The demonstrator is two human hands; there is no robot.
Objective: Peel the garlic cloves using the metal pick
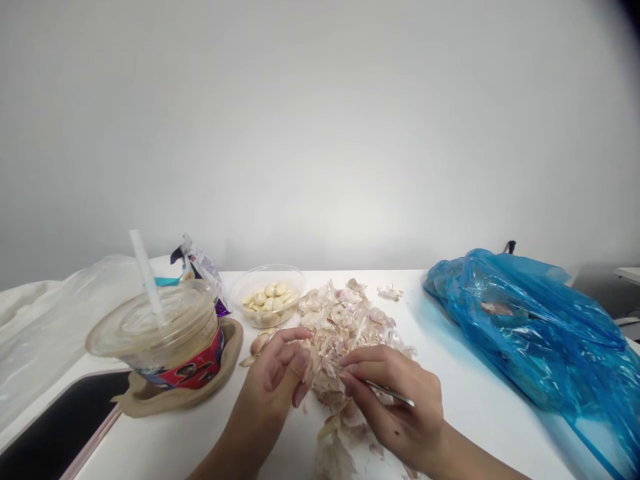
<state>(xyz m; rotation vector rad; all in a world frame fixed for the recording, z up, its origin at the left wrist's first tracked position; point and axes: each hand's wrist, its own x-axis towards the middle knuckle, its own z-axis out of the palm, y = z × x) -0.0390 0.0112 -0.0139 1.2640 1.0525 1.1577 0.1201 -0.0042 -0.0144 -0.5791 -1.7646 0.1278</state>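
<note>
My left hand (280, 370) is closed, thumb and fingertips bent around a garlic clove (309, 353) that is mostly hidden and hard to separate from the skins behind it. A thin metal tool (393, 393) is pinched in my right hand (400, 400); its flat handle end sticks out past the fingers, and its tip is hard to make out. Both hands are over a pile of papery garlic skins (345, 317). Behind my left hand, a clear plastic bowl (296, 283) holds several peeled garlic cloves (270, 297). Several unpeeled cloves (260, 343) lie just in front of it.
On the left, a lidded plastic cup (165, 333) with a white straw (145, 270) sits in a cardboard holder (233, 343). Near it are a dark-screened device (60, 427) and a snack wrapper (200, 267). A blue plastic bag (525, 327) covers the right side. A wall stands behind.
</note>
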